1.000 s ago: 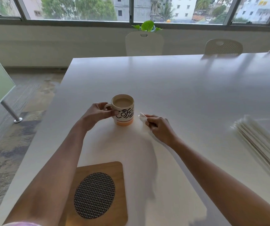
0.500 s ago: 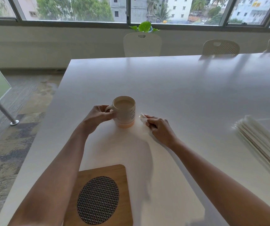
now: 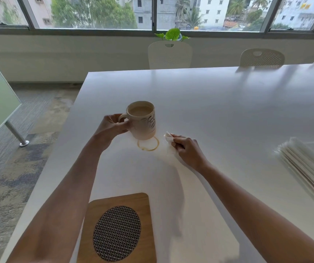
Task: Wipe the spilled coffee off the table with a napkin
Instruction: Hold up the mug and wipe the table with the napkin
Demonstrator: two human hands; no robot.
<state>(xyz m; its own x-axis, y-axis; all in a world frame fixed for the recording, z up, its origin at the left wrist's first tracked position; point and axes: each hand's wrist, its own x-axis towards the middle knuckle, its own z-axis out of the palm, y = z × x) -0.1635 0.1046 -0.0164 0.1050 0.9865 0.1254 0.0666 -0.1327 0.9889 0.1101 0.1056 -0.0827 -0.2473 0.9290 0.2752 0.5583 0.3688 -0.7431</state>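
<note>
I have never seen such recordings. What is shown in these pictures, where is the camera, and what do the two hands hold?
There is no machine here. A person wears one camera on the head, so every picture looks forward and down at that person's own arms. The left hand holds the mug by its handle, just above a brown coffee ring on the white table. The right hand pinches a crumpled napkin beside the ring. Nearer to the person lies a wooden trivet. At the right is a stack, probably of napkins.
</note>
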